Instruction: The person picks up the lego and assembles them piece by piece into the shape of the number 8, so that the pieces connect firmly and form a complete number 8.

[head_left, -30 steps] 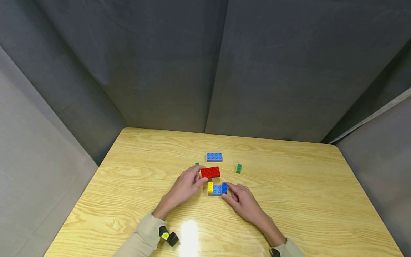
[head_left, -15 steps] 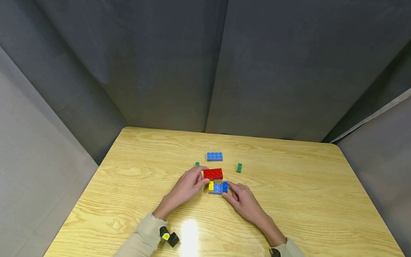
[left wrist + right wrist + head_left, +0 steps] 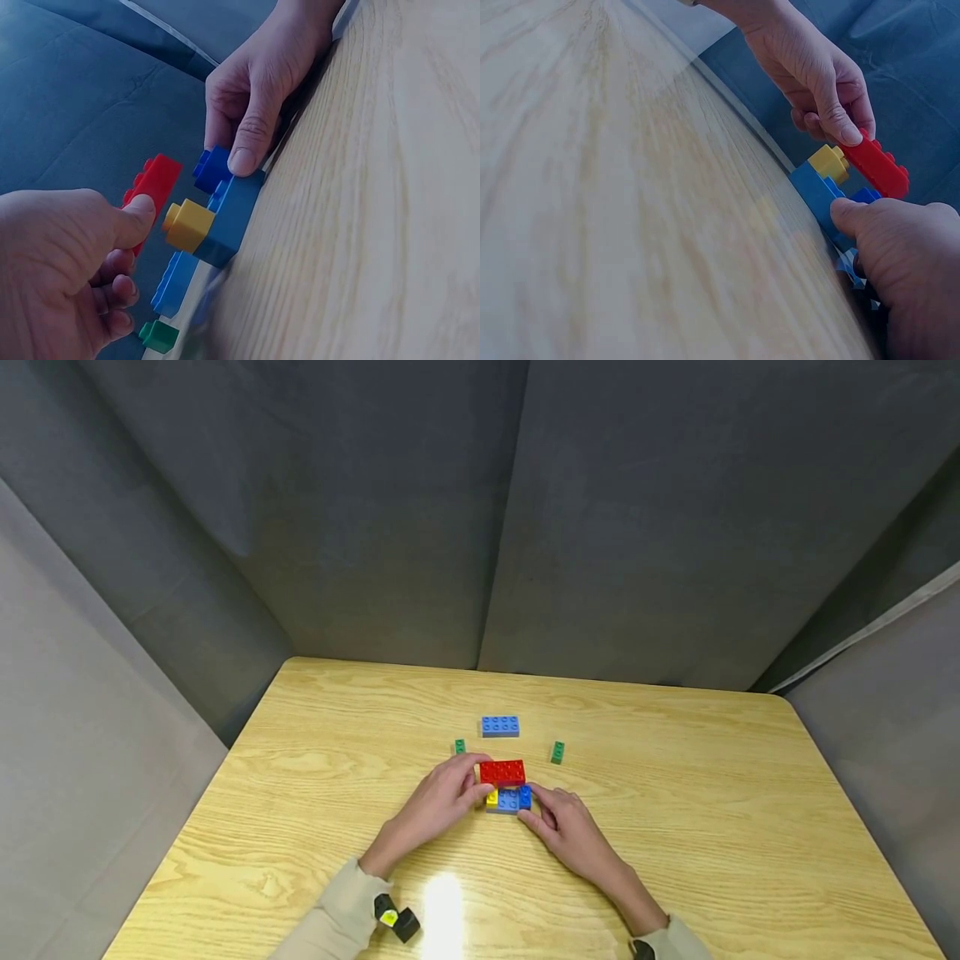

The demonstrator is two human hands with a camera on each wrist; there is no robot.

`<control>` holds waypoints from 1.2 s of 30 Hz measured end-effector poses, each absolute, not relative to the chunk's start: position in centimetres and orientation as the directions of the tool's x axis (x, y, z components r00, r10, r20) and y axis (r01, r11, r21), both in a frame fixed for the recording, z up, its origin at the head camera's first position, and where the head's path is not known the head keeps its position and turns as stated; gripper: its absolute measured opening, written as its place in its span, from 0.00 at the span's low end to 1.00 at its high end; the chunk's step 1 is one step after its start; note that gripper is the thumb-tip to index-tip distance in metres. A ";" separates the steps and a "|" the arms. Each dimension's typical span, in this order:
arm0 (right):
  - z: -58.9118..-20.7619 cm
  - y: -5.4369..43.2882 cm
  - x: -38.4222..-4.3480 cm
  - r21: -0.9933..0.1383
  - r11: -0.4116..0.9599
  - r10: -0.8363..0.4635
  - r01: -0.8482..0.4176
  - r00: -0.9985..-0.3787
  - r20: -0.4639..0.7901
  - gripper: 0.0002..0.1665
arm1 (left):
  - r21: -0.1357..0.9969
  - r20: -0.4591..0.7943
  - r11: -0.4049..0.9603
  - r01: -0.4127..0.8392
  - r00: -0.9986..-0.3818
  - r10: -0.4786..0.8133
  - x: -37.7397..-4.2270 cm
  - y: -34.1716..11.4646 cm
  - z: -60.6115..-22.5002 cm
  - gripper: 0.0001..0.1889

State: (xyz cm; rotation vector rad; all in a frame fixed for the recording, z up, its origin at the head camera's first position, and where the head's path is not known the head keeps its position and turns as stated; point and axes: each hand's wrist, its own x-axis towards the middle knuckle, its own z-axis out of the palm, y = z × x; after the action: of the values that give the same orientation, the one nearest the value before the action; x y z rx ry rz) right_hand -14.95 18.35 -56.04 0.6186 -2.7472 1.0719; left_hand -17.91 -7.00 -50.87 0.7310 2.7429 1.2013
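Observation:
Between thumb and fingers my left hand (image 3: 435,800) pinches the left end of a long red brick (image 3: 503,772). The red brick hovers just above a small stack. That stack has a light blue brick (image 3: 507,801) at the bottom, with a small yellow brick (image 3: 189,225) on its left end and a small dark blue brick (image 3: 525,797) on its right end. A gap shows between the red brick and the yellow one in the left wrist view. My right hand (image 3: 573,835) grips the stack's right end at the dark blue brick, its thumb pressed on the near side.
Behind the hands lies another light blue brick (image 3: 500,727). A small green brick (image 3: 557,752) lies to the right, and a second green brick (image 3: 460,747) sits beyond my left hand. All rest on the wooden table (image 3: 675,793), with grey curtains (image 3: 375,527) behind it.
My left hand has carried the red brick a little to the right and toward me, and levelled it over the stack. The right hand keeps its place on the stack.

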 end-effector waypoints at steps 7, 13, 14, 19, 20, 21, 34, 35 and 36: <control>-56.2 18.3 -14.9 -0.616 0.666 -0.321 -0.422 -0.907 0.274 0.31 | 0.704 0.146 0.573 0.420 -0.875 0.462 -17.8 -6.8 -50.8 0.23; -56.2 18.3 -14.8 -0.616 0.664 -0.320 -0.423 -0.906 0.278 0.31 | 0.691 0.152 0.579 0.431 -0.871 0.467 -17.7 -6.6 -50.9 0.23; -56.2 18.3 -14.8 -0.615 0.664 -0.320 -0.425 -0.905 0.279 0.31 | 0.688 0.149 0.585 0.429 -0.872 0.466 -17.7 -6.6 -51.0 0.23; -56.2 18.3 -14.9 -0.609 0.670 -0.320 -0.424 -0.906 0.278 0.31 | 0.687 0.135 0.595 0.418 -0.877 0.461 -17.7 -6.6 -51.0 0.23; -56.2 18.3 -14.9 -0.608 0.671 -0.320 -0.424 -0.906 0.277 0.31 | 0.688 0.134 0.594 0.417 -0.878 0.460 -17.7 -6.6 -51.0 0.23; -56.2 18.2 -14.9 -0.608 0.672 -0.321 -0.423 -0.906 0.276 0.31 | 0.689 0.134 0.593 0.417 -0.877 0.461 -17.7 -6.6 -51.0 0.23; -56.3 18.4 -14.9 -0.600 0.677 -0.323 -0.426 -0.905 0.278 0.32 | 0.693 0.148 0.572 0.439 -0.863 0.482 -17.8 -6.7 -50.9 0.24; -56.3 18.4 -14.9 -0.599 0.677 -0.323 -0.428 -0.904 0.280 0.32 | 0.691 0.151 0.571 0.443 -0.861 0.485 -17.7 -6.8 -50.9 0.23; -56.3 18.4 -14.9 -0.597 0.677 -0.325 -0.430 -0.903 0.281 0.32 | 0.691 0.151 0.571 0.444 -0.861 0.486 -17.7 -6.8 -50.9 0.23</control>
State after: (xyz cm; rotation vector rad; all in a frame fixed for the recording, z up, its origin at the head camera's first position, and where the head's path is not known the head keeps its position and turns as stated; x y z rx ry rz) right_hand -14.92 18.36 -56.33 0.6198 -2.7359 1.0324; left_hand -17.72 -6.78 -50.87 0.8099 2.7349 1.1788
